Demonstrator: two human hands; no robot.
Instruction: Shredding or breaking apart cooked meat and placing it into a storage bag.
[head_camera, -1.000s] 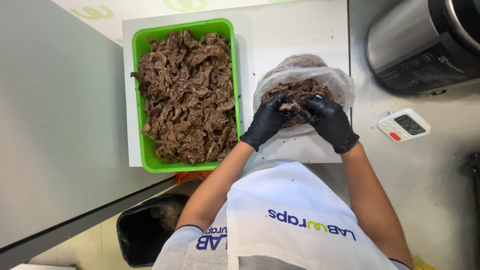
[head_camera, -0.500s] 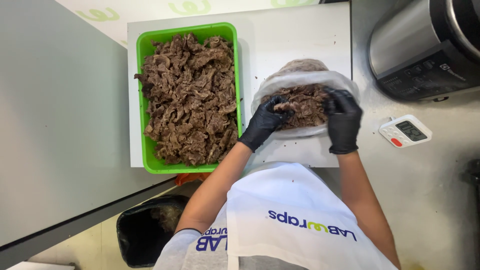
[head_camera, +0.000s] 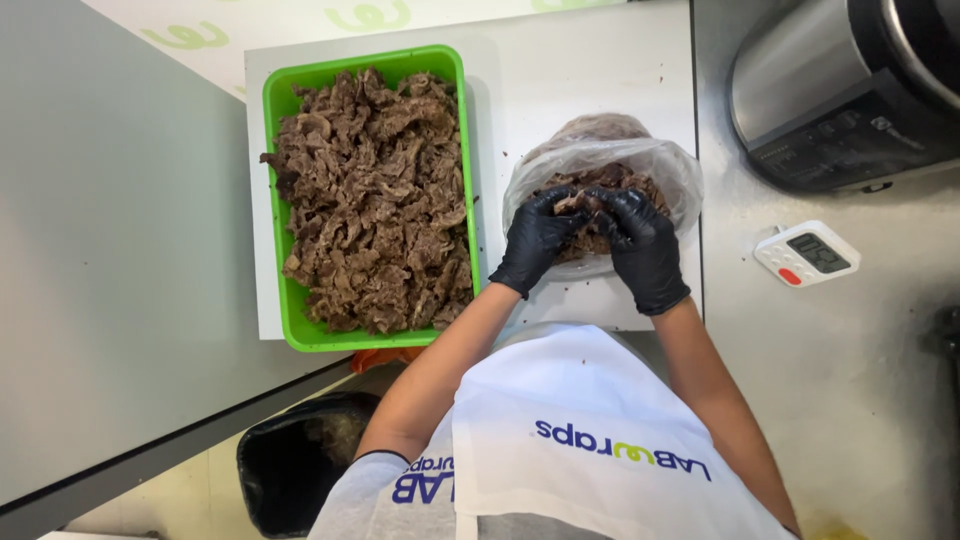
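Both black-gloved hands, left & right, pinching cooked brown meat shreds inside clear plastic bag, just right of green rectangular plastic tray on white worktop.

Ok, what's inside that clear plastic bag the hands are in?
Brown shredded meat fills the clear plastic bag. The left hand and right hand cover its middle; the bottom is hidden.

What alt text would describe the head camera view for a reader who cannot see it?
Two black-gloved hands, left hand and right hand, press cooked meat pieces inside a clear plastic bag on a white board. A green tray of meat sits to the left; a small timer lies right.
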